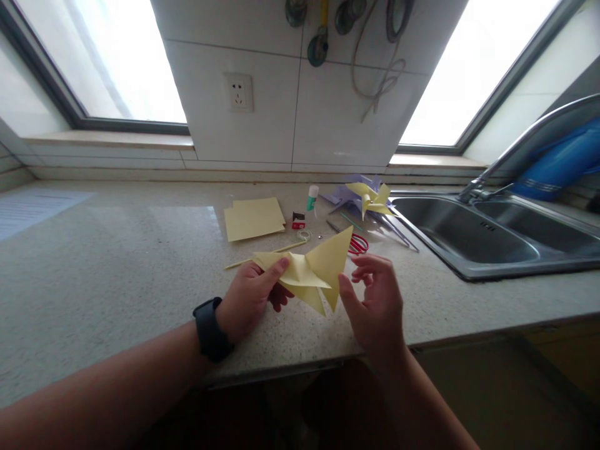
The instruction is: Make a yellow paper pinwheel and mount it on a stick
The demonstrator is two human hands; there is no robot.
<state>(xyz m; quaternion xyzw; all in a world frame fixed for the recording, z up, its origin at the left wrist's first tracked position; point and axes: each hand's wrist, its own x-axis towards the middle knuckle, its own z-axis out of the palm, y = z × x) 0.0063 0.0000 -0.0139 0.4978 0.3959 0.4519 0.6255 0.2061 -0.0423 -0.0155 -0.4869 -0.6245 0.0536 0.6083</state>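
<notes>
My left hand point(255, 290) pinches a yellow paper pinwheel point(304, 272), thumb on top near its middle and fingers beneath. The paper is partly folded, with cut points spreading to the right. Close by its right edge, my right hand point(372, 297) has thumb and fingers apart; whether the thumb touches the paper I cannot tell. Behind the paper lie a thin pale yellow stick point(281, 248), a loop of light string point(304, 235) and red-handled scissors point(359, 244), partly hidden by the pinwheel.
Yellow paper sheets point(255, 219), a small red-and-black box point(299, 220) and a glue stick point(312, 197) stand farther back. Yellow and purple pinwheels point(370, 197) lie beside the steel sink point(462, 265) with its faucet point(475, 187). A printed sheet point(37, 209) is at far left.
</notes>
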